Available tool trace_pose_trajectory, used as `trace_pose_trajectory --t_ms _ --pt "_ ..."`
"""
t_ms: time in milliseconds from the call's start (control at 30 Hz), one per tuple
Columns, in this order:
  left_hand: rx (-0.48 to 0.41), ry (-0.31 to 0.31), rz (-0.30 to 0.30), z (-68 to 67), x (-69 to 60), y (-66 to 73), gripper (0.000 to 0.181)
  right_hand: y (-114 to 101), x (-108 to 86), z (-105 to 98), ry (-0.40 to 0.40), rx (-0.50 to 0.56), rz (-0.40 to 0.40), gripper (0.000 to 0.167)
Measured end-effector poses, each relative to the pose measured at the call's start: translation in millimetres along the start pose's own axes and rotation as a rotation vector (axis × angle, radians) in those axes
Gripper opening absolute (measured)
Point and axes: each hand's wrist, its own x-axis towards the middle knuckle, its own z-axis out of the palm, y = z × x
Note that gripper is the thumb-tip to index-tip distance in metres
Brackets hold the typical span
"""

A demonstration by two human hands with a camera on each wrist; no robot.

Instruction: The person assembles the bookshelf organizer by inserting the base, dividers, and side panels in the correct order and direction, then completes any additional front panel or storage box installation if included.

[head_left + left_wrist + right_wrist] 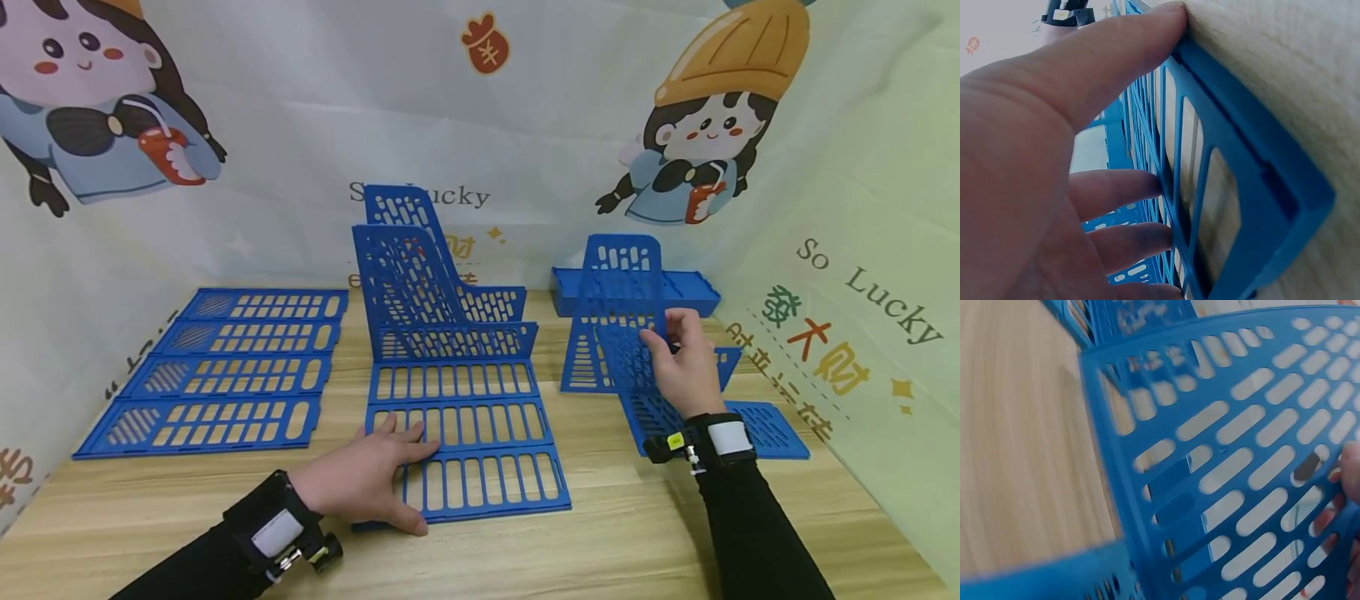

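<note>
My right hand [686, 362] pinches a blue perforated file-holder side panel [622, 250] between thumb and fingers, holding it upright at the right. Through the panel's slots [1266, 475] in the right wrist view, some of my fingertips show. My left hand [360, 475] rests on the blue slotted base [480, 475] lying flat in the middle. In the left wrist view its thumb lies along the base's near edge [1260, 162], and its other fingers touch the slotted bars. Two L-shaped side panels [401, 275] stand upright at the back of that base.
Several joined flat slotted panels [225, 358] lie on the left of the wooden table [300, 533]. Behind the held panel sits a long blue block [690, 292]. A flat perforated piece [772, 429] lies by my right wrist. A printed cloth [300, 150] hangs behind.
</note>
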Motion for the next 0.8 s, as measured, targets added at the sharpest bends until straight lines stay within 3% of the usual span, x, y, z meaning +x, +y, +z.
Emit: trace_pose_trajectory --t_ms 200,800 --pt "0.0 0.002 0.007 -1.3 0.3 0.2 0.1 -9.1 -1.7 18.1 0.032 0.028 -0.106 0.025" --pt "-0.011 0.005 0.01 -2.6 0.1 -2.0 0.1 -11.9 -4.8 34.7 0.036 0.072 -0.102 0.024"
